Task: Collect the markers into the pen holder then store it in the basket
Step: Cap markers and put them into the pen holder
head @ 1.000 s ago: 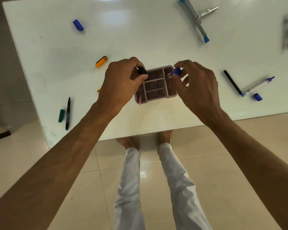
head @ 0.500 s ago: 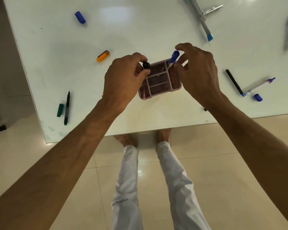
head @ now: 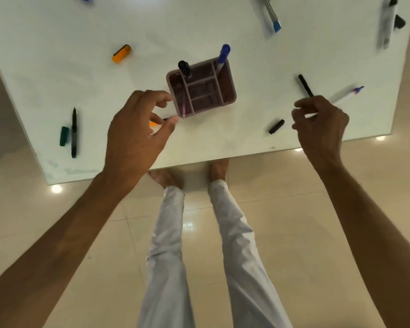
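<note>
We see the pink pen holder [head: 201, 87] standing on the white table [head: 57, 74], with a black marker [head: 184, 68] in its far-left compartment and a blue marker [head: 223, 56] leaning in its far-right one. Our left hand [head: 137, 131] hovers just beside the holder's near-left corner, fingers loosely spread and holding nothing; an orange marker [head: 154, 125] lies partly hidden beneath it. Our right hand [head: 322, 124] hovers near the table's front edge, its fingers curled; we cannot tell whether they grip anything. Beside it lie a black cap [head: 276, 126], a black pen [head: 305, 85] and a white marker [head: 348, 94]. A green marker [head: 74, 133] lies at far left.
</note>
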